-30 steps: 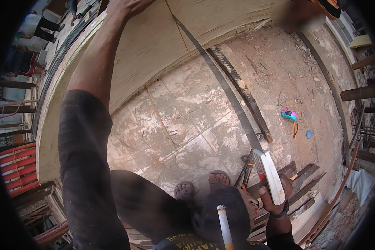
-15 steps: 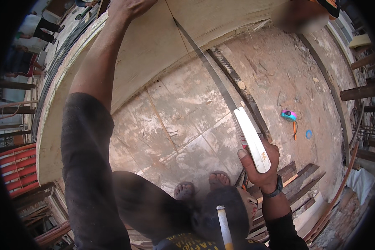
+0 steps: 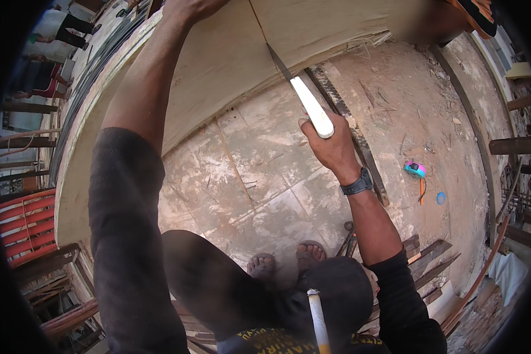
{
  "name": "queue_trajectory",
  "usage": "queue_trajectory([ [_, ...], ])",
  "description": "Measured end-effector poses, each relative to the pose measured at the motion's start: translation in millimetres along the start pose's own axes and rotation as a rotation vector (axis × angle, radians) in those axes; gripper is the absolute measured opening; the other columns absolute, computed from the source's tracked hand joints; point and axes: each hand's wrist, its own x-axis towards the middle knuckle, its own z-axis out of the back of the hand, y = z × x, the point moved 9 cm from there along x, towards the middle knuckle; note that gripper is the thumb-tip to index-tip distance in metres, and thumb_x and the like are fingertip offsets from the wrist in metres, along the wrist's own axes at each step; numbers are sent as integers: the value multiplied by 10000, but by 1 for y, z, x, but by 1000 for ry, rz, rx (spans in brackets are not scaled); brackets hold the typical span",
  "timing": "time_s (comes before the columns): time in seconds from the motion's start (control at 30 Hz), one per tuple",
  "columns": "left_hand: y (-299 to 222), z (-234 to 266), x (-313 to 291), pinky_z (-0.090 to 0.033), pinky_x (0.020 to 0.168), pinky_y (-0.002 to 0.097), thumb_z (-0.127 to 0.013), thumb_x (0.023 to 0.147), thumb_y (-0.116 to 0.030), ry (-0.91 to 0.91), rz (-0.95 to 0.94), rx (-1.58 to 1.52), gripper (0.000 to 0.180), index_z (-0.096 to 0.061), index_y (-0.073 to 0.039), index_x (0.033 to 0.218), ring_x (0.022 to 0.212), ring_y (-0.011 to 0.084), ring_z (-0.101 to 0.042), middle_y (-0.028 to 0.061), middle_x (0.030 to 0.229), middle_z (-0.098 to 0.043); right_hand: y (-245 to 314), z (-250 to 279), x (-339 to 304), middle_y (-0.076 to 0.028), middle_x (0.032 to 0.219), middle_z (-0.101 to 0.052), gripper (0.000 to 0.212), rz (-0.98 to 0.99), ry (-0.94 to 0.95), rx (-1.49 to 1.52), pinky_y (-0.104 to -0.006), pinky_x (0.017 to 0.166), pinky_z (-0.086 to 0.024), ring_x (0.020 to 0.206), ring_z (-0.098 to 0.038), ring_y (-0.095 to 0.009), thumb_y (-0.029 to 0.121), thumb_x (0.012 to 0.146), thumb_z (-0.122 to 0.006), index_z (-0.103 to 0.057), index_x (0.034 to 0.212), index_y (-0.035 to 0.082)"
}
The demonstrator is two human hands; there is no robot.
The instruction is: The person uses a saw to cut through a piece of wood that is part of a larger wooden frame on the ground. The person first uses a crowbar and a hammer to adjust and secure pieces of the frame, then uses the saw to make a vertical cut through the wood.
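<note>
My right hand (image 3: pixel 335 150) is closed round the white handle of a handsaw (image 3: pixel 311 107), with a dark watch on the wrist. The saw's blade sits in the pale plywood sheet (image 3: pixel 218 76) near its lower edge, and only a short stretch of blade shows below the wood. From the blade's far end a thin dark line runs up the sheet to the top of the view. My left hand (image 3: pixel 190 8) reaches onto the plywood at the upper edge, its fingers cut off by the frame.
On the floor to the right lie a pink and blue tape measure (image 3: pixel 415 169), an orange stick (image 3: pixel 422 192) and a blue ring (image 3: pixel 441 198). A dark wooden strip (image 3: pixel 369 159) runs beside my right arm. Another person's shoe (image 3: pixel 478 16) is at the upper right. Wood scraps (image 3: pixel 430 259) lie lower right.
My right hand has pushed the saw forward and up to the left, so much less blade shows below the plywood. My left arm stays nearly in place.
</note>
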Motion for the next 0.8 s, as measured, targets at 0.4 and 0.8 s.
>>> queue_trajectory([
  [0.4,-17,-2,-6,-293,1232,502,-599,858,-755,74,92,-81,812,-524,-276,1509,1489,416,-347,277,1567,-403,-30,24,11,-126,667,-601,196,-84,-6,-132,-351,613,-468,606,-552,-183,165,880,-671,-683,880,-30],
  [0.8,8,-6,2,-333,1220,472,-606,879,-712,24,28,-9,845,-499,-177,1523,1443,380,-438,195,1539,-496,-52,17,-67,-96,645,-622,120,-112,24,-20,-317,576,-466,585,-580,-120,84,851,-694,-683,881,-31],
])
